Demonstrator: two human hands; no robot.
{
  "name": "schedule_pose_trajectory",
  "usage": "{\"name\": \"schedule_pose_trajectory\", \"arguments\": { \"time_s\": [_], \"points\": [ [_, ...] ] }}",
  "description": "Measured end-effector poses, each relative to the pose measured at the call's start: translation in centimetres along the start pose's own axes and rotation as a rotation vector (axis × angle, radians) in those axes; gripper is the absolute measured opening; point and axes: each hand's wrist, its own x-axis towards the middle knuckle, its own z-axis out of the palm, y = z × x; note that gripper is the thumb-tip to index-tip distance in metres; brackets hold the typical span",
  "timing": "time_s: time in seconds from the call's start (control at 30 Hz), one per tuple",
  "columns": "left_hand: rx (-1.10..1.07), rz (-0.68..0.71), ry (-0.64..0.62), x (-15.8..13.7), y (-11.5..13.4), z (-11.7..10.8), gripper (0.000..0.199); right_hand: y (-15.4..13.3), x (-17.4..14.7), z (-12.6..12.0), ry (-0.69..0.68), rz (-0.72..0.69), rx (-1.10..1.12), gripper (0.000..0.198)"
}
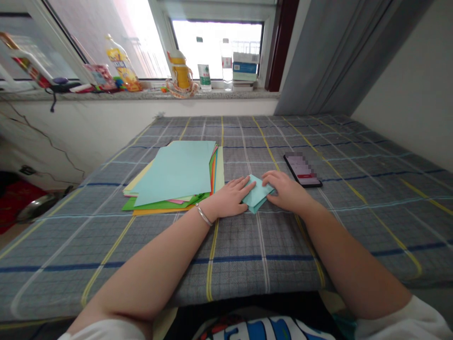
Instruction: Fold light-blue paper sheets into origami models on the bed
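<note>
A small folded piece of light blue paper (255, 194) lies on the plaid cloth between my hands. My left hand (231, 197), with a silver bangle at the wrist, rests flat with its fingers spread, the tips on the paper's left side. At the paper's right edge, my right hand (283, 190) curls its fingers and thumb around the corner and pinches it. The thumb and fingertips partly cover that corner. Left of my hands sits a stack of coloured paper sheets (177, 170), light blue on top, with green, orange, pink and yellow edges showing.
A phone (302, 171) with a lit screen lies beyond my right hand. The plaid cloth (240, 255) covers the whole surface. Along the windowsill (226, 95) stand a yellow bottle (181, 71), a juice bottle (122, 63), a tube (204, 77) and boxes (245, 68). A grey curtain (329, 52) hangs at right.
</note>
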Motion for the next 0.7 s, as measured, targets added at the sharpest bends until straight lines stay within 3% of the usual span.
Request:
{"name": "schedule_pose_trajectory", "arguments": {
  "time_s": [0.17, 0.33, 0.53, 0.7],
  "points": [
    [0.019, -0.014, 0.06, -0.18, -0.17, -0.13, 0.078, -0.62, 0.17, -0.42, -0.088, -0.082, -0.113, 0.009],
    [0.049, -0.068, 0.109, -0.24, -0.45, -0.37, 0.068, -0.38, 0.02, -0.31, -0.119, -0.046, -0.093, 0.011],
    [0.195, -0.25, 0.163, -0.34, -0.63, -0.01, 0.046, -0.07, -0.16, -0.4, -0.136, -0.032, -0.059, 0.014],
    [0.237, -0.279, 0.137, -0.53, -0.43, -0.01, 0.046, -0.48, -0.06, -0.57, -0.172, -0.074, -0.124, 0.017]
  ]
}}
